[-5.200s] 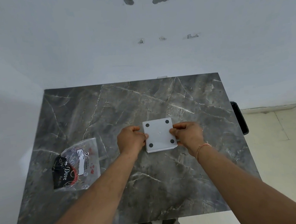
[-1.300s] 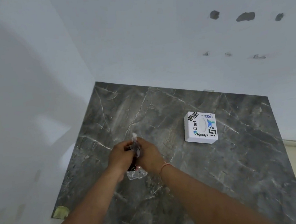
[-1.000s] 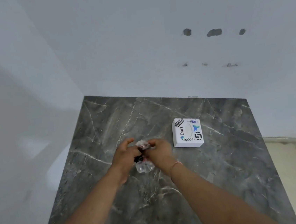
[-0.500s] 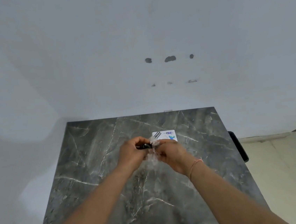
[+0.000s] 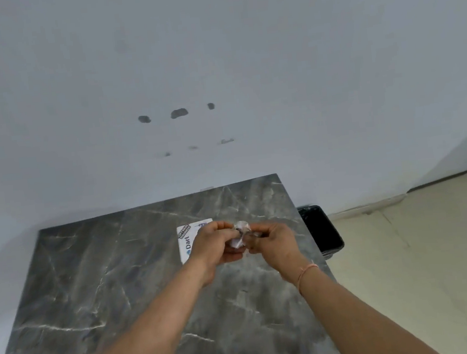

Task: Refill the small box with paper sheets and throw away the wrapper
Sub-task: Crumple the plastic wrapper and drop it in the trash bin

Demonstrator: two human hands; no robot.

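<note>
The clear plastic wrapper (image 5: 240, 235) is crumpled into a small wad, held in the air between both hands above the table's right half. My left hand (image 5: 215, 243) grips its left side and my right hand (image 5: 273, 240) pinches its right side. The small white box (image 5: 187, 239), with stickers on its lid, lies closed on the dark marble table (image 5: 123, 289); my left hand hides its right part.
A black bin (image 5: 323, 231) stands on the floor just past the table's right edge, close to my right hand. White walls run behind and to the left. Beige tiled floor spreads to the right.
Both hands have carried the crumpled wrapper from the table's left side to the right, past the box, toward the black bin. The view has swung to the right.
</note>
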